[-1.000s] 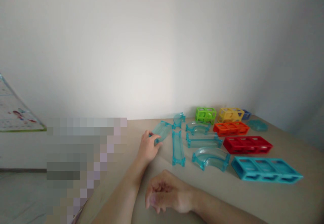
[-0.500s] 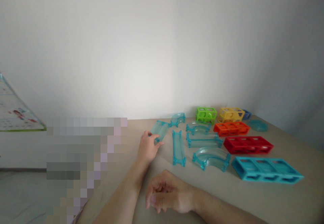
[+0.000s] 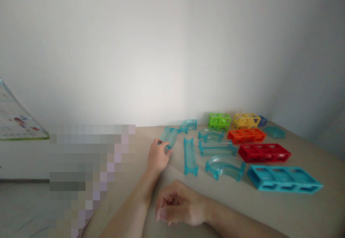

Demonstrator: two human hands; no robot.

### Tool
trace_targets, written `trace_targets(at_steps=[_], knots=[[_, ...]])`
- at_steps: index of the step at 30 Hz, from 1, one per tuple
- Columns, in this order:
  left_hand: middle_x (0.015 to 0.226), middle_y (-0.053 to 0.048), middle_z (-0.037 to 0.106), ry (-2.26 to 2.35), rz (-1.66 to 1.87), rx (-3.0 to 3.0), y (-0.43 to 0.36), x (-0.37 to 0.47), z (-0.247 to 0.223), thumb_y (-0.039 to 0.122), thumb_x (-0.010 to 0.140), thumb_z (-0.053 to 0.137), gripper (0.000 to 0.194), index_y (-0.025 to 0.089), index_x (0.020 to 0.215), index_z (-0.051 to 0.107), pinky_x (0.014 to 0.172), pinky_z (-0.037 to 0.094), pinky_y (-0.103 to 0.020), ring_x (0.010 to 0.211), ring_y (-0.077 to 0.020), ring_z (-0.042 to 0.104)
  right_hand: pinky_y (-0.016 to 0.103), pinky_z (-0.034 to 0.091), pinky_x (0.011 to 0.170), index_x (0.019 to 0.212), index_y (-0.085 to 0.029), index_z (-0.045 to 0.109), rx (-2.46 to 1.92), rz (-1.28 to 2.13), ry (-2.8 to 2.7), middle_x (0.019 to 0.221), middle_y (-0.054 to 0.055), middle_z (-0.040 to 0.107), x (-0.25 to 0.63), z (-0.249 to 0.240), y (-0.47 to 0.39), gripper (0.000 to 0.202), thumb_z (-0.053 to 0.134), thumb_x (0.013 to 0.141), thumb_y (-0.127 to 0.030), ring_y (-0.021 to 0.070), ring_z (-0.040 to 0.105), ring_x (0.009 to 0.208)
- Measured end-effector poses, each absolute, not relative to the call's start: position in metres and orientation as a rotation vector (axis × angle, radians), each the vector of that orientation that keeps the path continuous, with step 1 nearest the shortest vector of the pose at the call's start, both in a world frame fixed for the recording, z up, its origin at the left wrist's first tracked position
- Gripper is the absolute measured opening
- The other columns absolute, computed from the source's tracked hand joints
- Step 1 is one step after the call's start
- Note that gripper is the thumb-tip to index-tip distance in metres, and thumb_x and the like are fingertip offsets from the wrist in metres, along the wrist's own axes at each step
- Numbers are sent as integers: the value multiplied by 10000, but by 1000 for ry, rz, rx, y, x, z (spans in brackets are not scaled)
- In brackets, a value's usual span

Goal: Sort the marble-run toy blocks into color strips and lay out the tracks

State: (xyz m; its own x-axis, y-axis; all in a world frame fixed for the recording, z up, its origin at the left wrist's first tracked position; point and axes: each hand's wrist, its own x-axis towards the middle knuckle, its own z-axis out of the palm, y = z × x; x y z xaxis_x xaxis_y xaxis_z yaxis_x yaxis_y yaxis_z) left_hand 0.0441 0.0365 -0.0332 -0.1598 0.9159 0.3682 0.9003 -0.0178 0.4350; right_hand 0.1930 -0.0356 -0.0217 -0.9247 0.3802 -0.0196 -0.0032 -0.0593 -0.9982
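Note:
At the back left of the table, my left hand (image 3: 159, 155) pinches the near end of a translucent blue straight track piece (image 3: 169, 136), which has two side-by-side channels. Its far right corner lies close to a small curved track piece (image 3: 190, 124); I cannot tell if they touch. My right hand (image 3: 180, 205) rests nearer to me, fingers curled in, with nothing visible inside. Beyond it lie a narrow straight track (image 3: 190, 157), a larger curved track (image 3: 225, 164), another straight track (image 3: 217, 149) and a smaller curved one (image 3: 210, 134).
To the right stand frame-like blocks: light blue (image 3: 284, 178), red (image 3: 264, 153), orange (image 3: 246, 136), green (image 3: 219, 122), yellow (image 3: 246, 121) and dark blue (image 3: 262, 120). A flat translucent blue piece (image 3: 275, 132) lies behind. A white wall (image 3: 151, 58) borders the table (image 3: 215, 198).
The straight track in my left hand has shifted slightly left along with the fingers. My right hand has stayed nearly still.

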Motion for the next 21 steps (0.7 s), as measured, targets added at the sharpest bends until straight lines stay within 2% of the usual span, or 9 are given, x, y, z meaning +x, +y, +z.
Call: trace_targets(at_steps=[5, 11, 15, 21], knots=[[1086, -80, 556, 2286, 934, 1954, 41, 42, -35, 325, 815, 667, 316, 233, 1116, 699, 947, 427, -286, 991, -190, 592, 162, 347, 425, 774, -97, 666, -387, 2086, -1922, 551, -33, 539, 194, -23, -35, 501, 729, 670, -583, 50, 459, 450], [1096, -109, 558, 2466, 910, 1825, 44, 39, -33, 338, 829, 638, 336, 210, 1135, 689, 944, 421, -313, 1020, -223, 590, 164, 335, 436, 773, -92, 671, -373, 2086, -1920, 550, -31, 542, 194, -23, -36, 465, 736, 683, -545, 58, 471, 465], [1098, -120, 580, 2500, 872, 1814, 39, 43, -27, 363, 839, 621, 348, 196, 1138, 686, 873, 452, -315, 955, -227, 620, 167, 344, 455, 765, -93, 668, -374, 2087, -1908, 562, -28, 549, 194, -24, -36, 463, 748, 671, -539, 62, 486, 483], [1029, -48, 663, 2417, 756, 1979, 27, 55, -14, 352, 851, 604, 228, 266, 1031, 714, 752, 468, -291, 878, -207, 650, 169, 334, 460, 768, -101, 659, -365, 2111, -1901, 570, -33, 556, 193, -25, -36, 500, 745, 661, -583, 58, 482, 487]])
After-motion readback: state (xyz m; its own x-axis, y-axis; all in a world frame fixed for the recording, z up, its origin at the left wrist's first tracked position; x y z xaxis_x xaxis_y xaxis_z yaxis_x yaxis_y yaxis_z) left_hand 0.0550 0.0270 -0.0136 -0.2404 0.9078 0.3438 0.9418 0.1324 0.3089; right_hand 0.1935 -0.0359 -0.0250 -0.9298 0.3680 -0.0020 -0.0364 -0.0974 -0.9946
